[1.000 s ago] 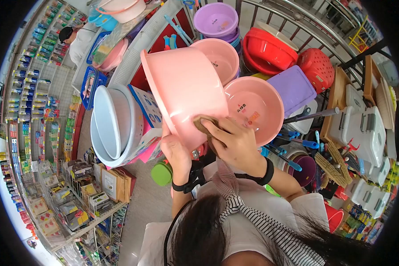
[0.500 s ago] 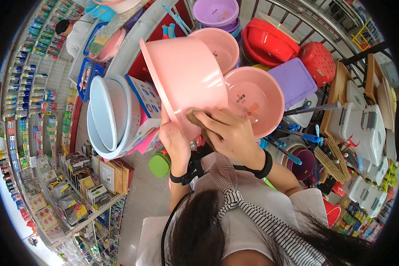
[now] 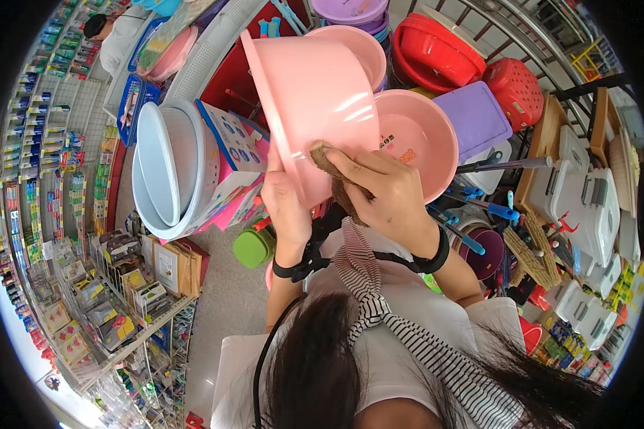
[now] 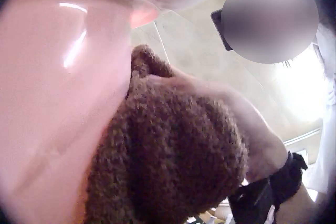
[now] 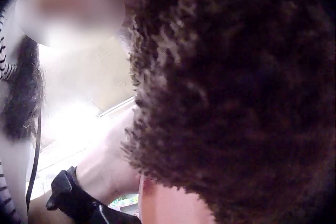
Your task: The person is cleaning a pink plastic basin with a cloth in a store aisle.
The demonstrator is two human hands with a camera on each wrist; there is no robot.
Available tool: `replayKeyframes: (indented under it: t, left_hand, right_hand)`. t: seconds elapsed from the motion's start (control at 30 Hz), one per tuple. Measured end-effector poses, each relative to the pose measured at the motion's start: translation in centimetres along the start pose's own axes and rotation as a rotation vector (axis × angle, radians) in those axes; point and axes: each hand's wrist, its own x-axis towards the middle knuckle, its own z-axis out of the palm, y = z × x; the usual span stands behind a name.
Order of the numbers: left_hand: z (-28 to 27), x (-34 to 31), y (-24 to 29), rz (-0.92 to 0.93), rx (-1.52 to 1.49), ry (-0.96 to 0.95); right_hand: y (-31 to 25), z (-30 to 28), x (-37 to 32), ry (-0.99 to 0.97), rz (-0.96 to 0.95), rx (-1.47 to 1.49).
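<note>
A pink basin (image 3: 322, 93) is held tilted on its side in the head view, its rim toward the left. My left hand (image 3: 286, 204) grips that rim near its lower end. A brown fuzzy cloth (image 3: 329, 168) is pinched in my right hand (image 3: 390, 196), which presses it on the basin's outer wall. The left wrist view has the cloth (image 4: 168, 150) hanging in folds beside the basin (image 4: 58, 77), with the right hand (image 4: 231, 103) behind it. In the right wrist view the cloth (image 5: 236, 92) hides most of the scene.
Another pink basin (image 3: 426, 143) stands just right of the held one. Pale blue basins (image 3: 168, 168) are at the left, red basins (image 3: 436, 50) and a purple lid (image 3: 472, 118) at the upper right. A green container (image 3: 253, 247) is below. Shelves of goods line the left side.
The held basin and both hands sit slightly further right in the head view. The cloth has shifted a little on the basin's wall, and the surroundings have moved upward in view.
</note>
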Motion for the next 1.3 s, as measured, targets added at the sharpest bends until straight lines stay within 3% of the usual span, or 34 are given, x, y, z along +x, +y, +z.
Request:
replayKeyframes:
  t: [0.03,0.07,0.1,0.17,0.2,0.37,0.53,0.67,0.83,0.9,0.97,1.0,1.1,1.23,1.3]
  left_hand:
    - [0.9,0.4,0.9,-0.002,-0.042,-0.003]
    - [1.5,0.1,2.8,-0.372,-0.595,0.211]
    - [1.2,0.1,2.1,-0.37,-0.593,0.211]
    - [0.5,0.3,0.1,0.018,-0.06,-0.029]
    - [0.5,0.5,1.5,0.035,0.049,-0.145]
    - [-0.1,0.6,2.2,-0.089,-0.087,-0.103]
    - [0.5,0.4,1.3,-0.057,-0.18,-0.066]
    - [0.7,0.2,0.7,0.022,-0.056,-0.077]
    - [0.2,0.4,1.8,-0.022,-0.048,-0.112]
    - [-0.1,0.2,1.4,-0.044,-0.116,-0.057]
    - [0.1,-0.1,1.2,-0.023,-0.158,-0.047]
    - [0.2,-0.4,0.9,-0.021,-0.155,-0.052]
    - [-1.1,-0.2,0.1,-0.011,-0.084,-0.073]
    - [-0.5,0.1,1.8,0.013,-0.044,-0.027]
    - [-0.9,0.1,2.2,0.022,-0.075,-0.062]
  right_hand:
    - [-0.4,0.0,0.1,-0.007,-0.01,-0.028]
    - [-0.6,0.1,0.1,-0.013,-0.021,-0.055]
    - [-0.9,0.3,-0.1,-0.011,-0.022,-0.053]
    - [-1.2,0.9,-1.1,-0.109,-0.065,0.043]
    - [-1.0,1.3,-1.6,-0.131,-0.099,0.008]
    - [1.1,0.6,-2.5,-0.289,-0.13,-0.034]
    - [0.3,-0.6,-0.4,-0.024,0.047,-0.055]
    - [-0.8,0.2,0.0,0.024,-0.021,-0.124]
    - [0.2,0.2,-1.5,-0.178,-0.109,-0.092]
    - [0.9,-0.8,-0.9,-0.093,-0.071,-0.034]
    - [1.5,-1.8,-0.6,-0.069,0.144,-0.149]
    - [2.1,-1.5,-0.5,0.047,0.129,-0.155]
    - [2.7,-0.5,-0.7,0.055,-0.003,-0.152]
    - [2.2,-0.1,-2.2,-0.078,-0.071,-0.016]
    - [2.8,-0.6,-2.4,-0.071,-0.014,0.005]
